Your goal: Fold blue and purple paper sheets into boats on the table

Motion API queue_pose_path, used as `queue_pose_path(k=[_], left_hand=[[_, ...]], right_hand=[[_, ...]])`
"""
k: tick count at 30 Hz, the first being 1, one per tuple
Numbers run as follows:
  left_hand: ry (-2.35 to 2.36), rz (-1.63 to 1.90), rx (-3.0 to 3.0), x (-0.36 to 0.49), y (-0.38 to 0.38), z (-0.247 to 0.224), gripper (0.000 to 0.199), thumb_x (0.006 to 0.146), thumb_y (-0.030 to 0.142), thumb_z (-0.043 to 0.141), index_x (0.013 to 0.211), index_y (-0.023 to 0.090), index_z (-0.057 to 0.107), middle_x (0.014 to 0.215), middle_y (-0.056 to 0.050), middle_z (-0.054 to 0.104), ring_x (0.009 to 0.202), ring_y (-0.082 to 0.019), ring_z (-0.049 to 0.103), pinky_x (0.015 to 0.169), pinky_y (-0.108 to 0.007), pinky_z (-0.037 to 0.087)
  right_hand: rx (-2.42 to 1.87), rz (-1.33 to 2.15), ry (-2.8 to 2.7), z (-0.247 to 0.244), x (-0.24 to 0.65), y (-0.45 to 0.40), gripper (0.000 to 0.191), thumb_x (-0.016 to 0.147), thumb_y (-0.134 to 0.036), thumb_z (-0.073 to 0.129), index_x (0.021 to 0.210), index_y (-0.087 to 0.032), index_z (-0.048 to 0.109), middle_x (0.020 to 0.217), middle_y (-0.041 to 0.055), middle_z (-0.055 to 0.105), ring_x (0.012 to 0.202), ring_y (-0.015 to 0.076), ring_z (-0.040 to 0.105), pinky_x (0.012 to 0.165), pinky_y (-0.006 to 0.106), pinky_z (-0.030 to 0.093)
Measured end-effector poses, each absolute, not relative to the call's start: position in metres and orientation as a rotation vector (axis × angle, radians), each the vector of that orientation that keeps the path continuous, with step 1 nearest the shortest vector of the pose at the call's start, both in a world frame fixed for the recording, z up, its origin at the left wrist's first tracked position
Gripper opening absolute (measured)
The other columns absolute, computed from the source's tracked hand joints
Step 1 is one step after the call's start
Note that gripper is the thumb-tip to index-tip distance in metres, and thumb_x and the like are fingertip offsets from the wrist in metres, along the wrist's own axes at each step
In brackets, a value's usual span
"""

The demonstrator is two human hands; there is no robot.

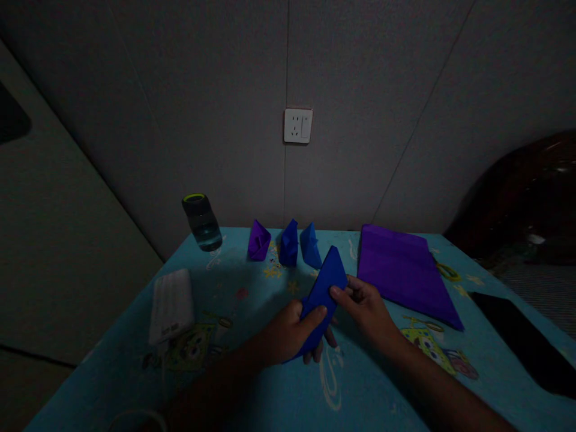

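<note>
A folded sheet of blue paper is held tilted above the table, between both hands. My left hand grips its lower part, thumb on the near face and fingers behind it. At the upper right edge, my right hand pinches the paper between thumb and fingers. Behind the hands stand three folded paper shapes in a row: a purple one, a dark blue one and a lighter blue one.
A water bottle stands at the back left, with a white power bank and cable nearer. Purple sheets lie at the right, beside yellow-handled scissors. A black flat object rests along the right edge. A socket is on the wall.
</note>
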State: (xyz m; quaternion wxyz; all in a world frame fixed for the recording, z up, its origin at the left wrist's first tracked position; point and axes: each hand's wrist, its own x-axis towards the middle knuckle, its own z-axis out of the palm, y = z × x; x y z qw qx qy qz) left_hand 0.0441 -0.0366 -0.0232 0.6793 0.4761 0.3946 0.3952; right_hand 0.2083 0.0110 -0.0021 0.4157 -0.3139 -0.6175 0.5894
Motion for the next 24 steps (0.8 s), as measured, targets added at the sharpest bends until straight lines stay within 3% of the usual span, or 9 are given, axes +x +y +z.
queue_pose_path(k=[3, 9, 13, 16, 19, 21, 24], left_hand=[[0.864, 0.861, 1.081, 0.048, -0.039, -0.021, 0.045, 0.086, 0.059, 0.058, 0.090, 0.014, 0.058, 0.065, -0.002, 0.067, 0.041, -0.009, 0.056, 0.034, -0.017, 0.039], [0.877, 0.826, 1.069, 0.049, -0.041, -0.018, 0.047, 0.084, 0.061, 0.059, 0.081, 0.014, 0.058, 0.056, 0.000, 0.061, 0.038, -0.009, 0.053, 0.034, -0.018, 0.037], [0.793, 0.694, 1.110, 0.043, -0.042, -0.015, 0.047, 0.088, 0.058, 0.055, 0.086, 0.012, 0.062, 0.064, -0.002, 0.064, 0.037, -0.006, 0.049, 0.033, -0.018, 0.035], [0.841, 0.708, 1.145, 0.041, -0.041, -0.015, 0.039, 0.091, 0.051, 0.054, 0.088, 0.012, 0.061, 0.064, -0.002, 0.066, 0.034, -0.004, 0.044, 0.030, -0.016, 0.029], [0.965, 0.774, 1.155, 0.044, -0.039, -0.019, 0.036, 0.090, 0.049, 0.053, 0.086, 0.013, 0.059, 0.061, -0.002, 0.066, 0.031, -0.004, 0.042, 0.029, -0.016, 0.027], [1.002, 0.795, 1.135, 0.048, -0.037, -0.023, 0.038, 0.088, 0.052, 0.056, 0.089, 0.014, 0.056, 0.063, -0.002, 0.068, 0.030, -0.005, 0.044, 0.028, -0.016, 0.029], [0.897, 0.719, 1.092, 0.050, -0.036, -0.028, 0.047, 0.084, 0.061, 0.056, 0.089, 0.015, 0.054, 0.067, -0.005, 0.070, 0.031, -0.008, 0.051, 0.029, -0.018, 0.036]], right_hand=[[-0.802, 1.354, -1.595, -0.001, 0.212, 0.009, 0.035, 0.092, -0.049, 0.058, 0.075, -0.019, 0.058, 0.058, -0.0027, 0.057, 0.047, 0.0121, 0.051, 0.047, 0.024, 0.043], [-0.854, 0.693, -1.782, -0.002, 0.218, 0.003, 0.029, 0.090, -0.035, 0.061, 0.065, -0.019, 0.057, 0.057, -0.0032, 0.051, 0.052, 0.0105, 0.045, 0.048, 0.022, 0.036], [-0.959, 0.888, -1.585, -0.001, 0.213, 0.008, 0.032, 0.088, -0.044, 0.064, 0.070, -0.018, 0.059, 0.056, -0.0047, 0.049, 0.051, 0.0103, 0.046, 0.046, 0.021, 0.036], [-0.893, 1.299, -1.539, -0.001, 0.207, 0.010, 0.038, 0.084, -0.055, 0.065, 0.080, -0.018, 0.061, 0.059, -0.0032, 0.057, 0.049, 0.0122, 0.053, 0.047, 0.022, 0.043], [-0.780, 1.634, -1.603, -0.005, 0.203, 0.006, 0.044, 0.082, -0.061, 0.065, 0.077, -0.018, 0.058, 0.054, -0.0019, 0.058, 0.041, 0.0136, 0.054, 0.041, 0.025, 0.043], [-0.808, 1.628, -1.602, -0.008, 0.202, 0.003, 0.045, 0.085, -0.061, 0.061, 0.071, -0.018, 0.056, 0.050, -0.0022, 0.055, 0.038, 0.0134, 0.051, 0.039, 0.024, 0.040], [-0.930, 1.293, -1.592, -0.008, 0.206, 0.003, 0.047, 0.084, -0.058, 0.063, 0.060, -0.018, 0.054, 0.048, -0.0029, 0.051, 0.041, 0.0115, 0.047, 0.041, 0.023, 0.036]])
